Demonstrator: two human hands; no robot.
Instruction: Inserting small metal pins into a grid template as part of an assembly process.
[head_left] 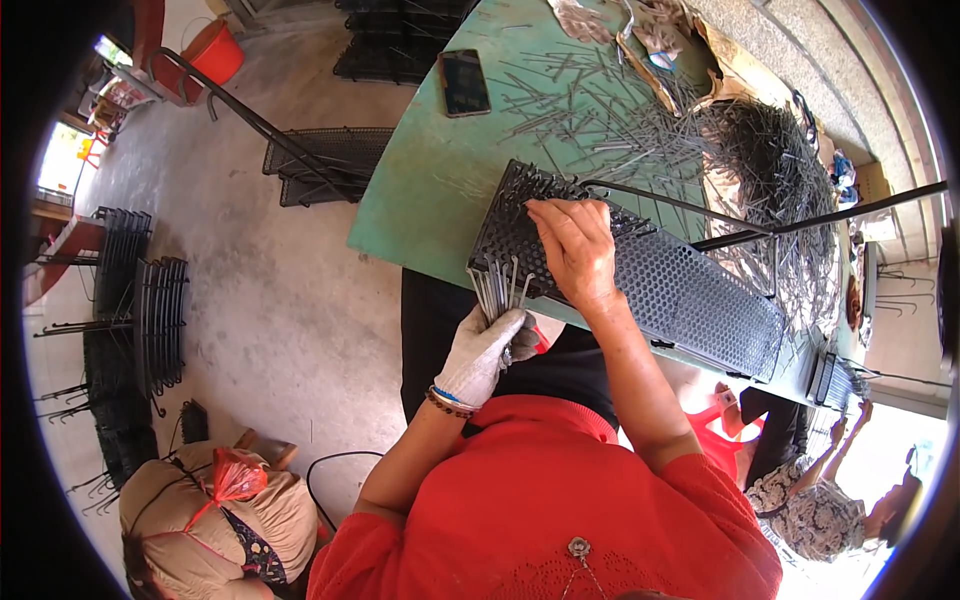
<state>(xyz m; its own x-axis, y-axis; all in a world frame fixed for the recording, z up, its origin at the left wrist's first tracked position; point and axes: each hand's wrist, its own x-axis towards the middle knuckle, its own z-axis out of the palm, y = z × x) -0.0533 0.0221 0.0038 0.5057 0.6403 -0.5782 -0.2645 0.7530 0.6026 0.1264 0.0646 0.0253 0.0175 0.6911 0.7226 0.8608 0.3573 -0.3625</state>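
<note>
Panels of dark mesh (160, 325) stand at the far left, and above them we see a red bucket (212, 60) on the floor. Below, we have a person in tan clothing (210, 520), with a red plastic bag (239, 474) at their back. More black mesh (325, 165) lies on the floor beside the green table (410, 180). On the table rests a phone (464, 82); whatever its dark screen shows is too faint for us to read. Our left hand (485, 355), in a pale glove, grips a bundle of thin metal rods (500, 288), hooked ends up, at the table's near edge. Our right hand (578, 245), bare, bunches its fingers over the left part of the black perforated panel (690, 290), which lies along that edge; we cannot tell whether they pinch a rod. Beyond it we see loose rods (570, 110), then a dark heap of rods (775, 170). Farther right, a person in a patterned top (815, 510) is near a small dark panel (832, 382), and any markings on the blue-and-white package (843, 180) are too small for us to read
</note>
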